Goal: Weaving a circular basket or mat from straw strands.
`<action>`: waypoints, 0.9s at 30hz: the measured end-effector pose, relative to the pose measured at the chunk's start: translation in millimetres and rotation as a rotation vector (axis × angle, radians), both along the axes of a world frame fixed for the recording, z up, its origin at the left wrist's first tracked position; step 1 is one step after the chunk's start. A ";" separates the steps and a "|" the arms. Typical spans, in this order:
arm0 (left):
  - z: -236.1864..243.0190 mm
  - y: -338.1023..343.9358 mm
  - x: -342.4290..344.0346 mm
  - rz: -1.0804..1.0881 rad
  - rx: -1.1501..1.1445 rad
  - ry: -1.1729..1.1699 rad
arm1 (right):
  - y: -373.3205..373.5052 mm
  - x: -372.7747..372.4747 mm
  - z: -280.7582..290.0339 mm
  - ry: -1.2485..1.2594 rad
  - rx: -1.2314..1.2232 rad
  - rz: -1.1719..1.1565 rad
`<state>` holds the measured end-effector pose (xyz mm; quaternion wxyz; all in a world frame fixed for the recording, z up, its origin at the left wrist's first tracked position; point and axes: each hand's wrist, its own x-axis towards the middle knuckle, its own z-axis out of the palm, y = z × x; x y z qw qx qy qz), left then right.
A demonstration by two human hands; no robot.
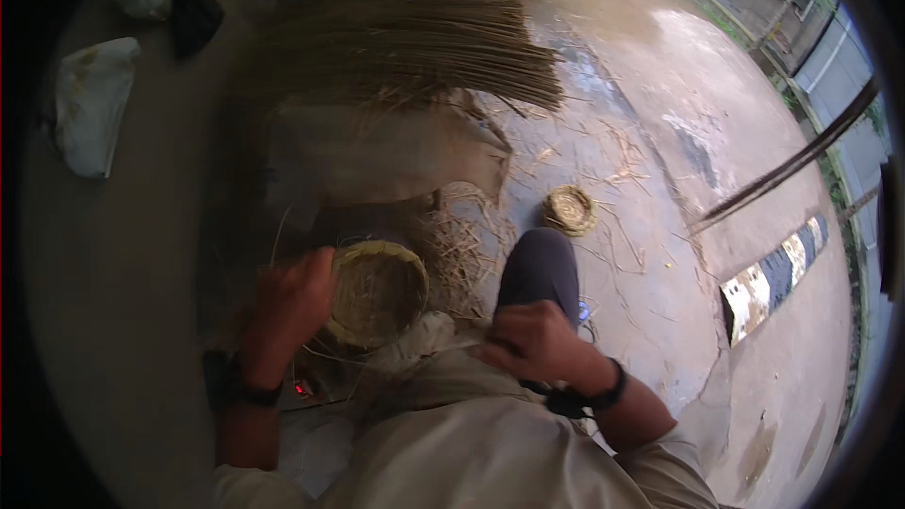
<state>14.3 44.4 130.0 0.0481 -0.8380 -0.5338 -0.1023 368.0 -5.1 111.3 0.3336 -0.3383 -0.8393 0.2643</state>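
A round woven straw basket point(379, 294) rests in front of my lap, its opening facing up toward me. My left hand point(300, 294) is closed beside the basket's left rim, blurred by motion; a thin strand point(280, 234) sticks up near it, and what the fingers hold is hidden. My right hand point(535, 337) is closed in front of my right knee, apart from the basket. A faint pale strand seems to run toward its fingers, too blurred to be sure. Loose strands curve below the basket.
A smaller woven basket point(569, 210) sits on the ground beyond my right knee. Ahead lie a big bundle of long stalks point(424, 38), a brown sack cloth point(396, 151) and scattered straw point(462, 245). A white bag point(94, 106) lies at left; a striped kerb block point(775, 275) at right.
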 end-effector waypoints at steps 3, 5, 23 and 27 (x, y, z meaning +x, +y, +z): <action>16.5 4.6 -36.4 0.101 0.075 0.093 | -4.8 53.9 13.3 -0.359 0.144 -0.140; 24.4 12.6 -69.0 0.154 0.104 0.133 | 0.8 105.3 4.7 -0.272 0.084 -0.441; 43.5 -29.3 -206.8 0.426 0.029 0.292 | -77.8 532.1 -84.7 -0.681 -0.236 -1.482; 51.5 -24.0 -108.7 0.177 -0.055 0.137 | -16.4 440.8 -74.4 -0.358 0.109 -1.098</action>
